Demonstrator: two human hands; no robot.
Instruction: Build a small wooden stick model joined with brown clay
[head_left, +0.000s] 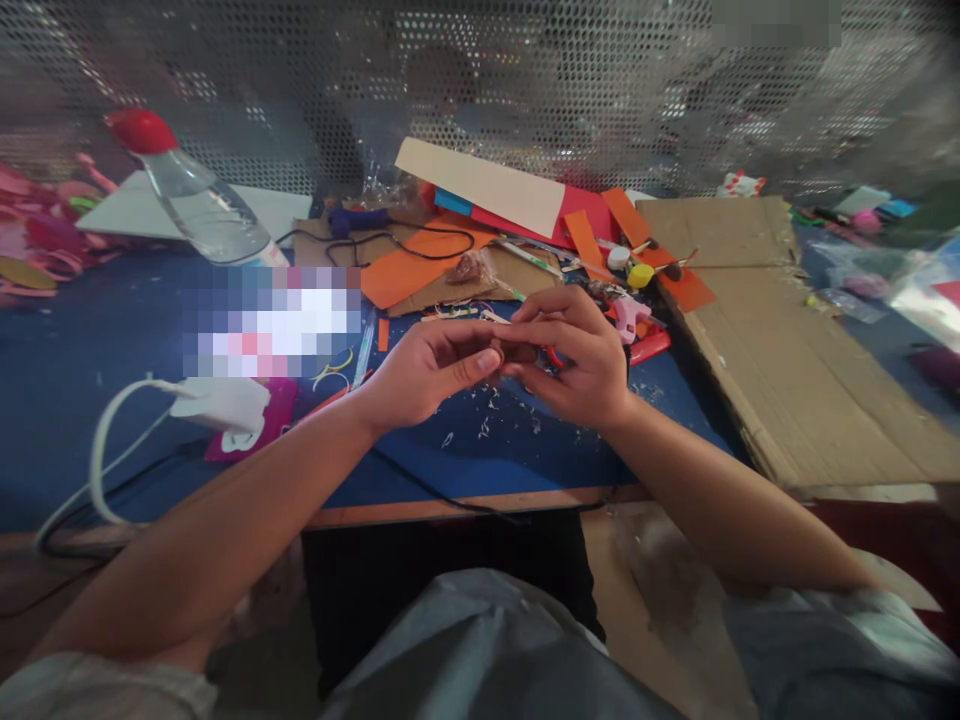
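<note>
Both left hand [409, 375] and right hand [581, 368] have unclear grip; bottle label [271, 256] illegible.

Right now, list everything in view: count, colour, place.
Screen: one, grey mesh, behind the table.
Table: one, blue, across the middle.
Bottle: one, clear, red cap, back left.
Charger: one, white, left.
Cables: several, white and black, left and centre.
Oddments: many, mostly pink, far left.
Sheets: several, orange, cream, red, blue, back centre.
Caps: two, white and yellow, right of centre.
Tool: one, pink, in front of the caps.
Cardboard: two or more, brown, right and back centre.
Scraps: many, white, centre, on the table.
Sleeves: two, grey, bottom corners.
Left hand: one, bare, centre.
Right hand: one, bare, centre; what the fingers hold, unclear.
</note>
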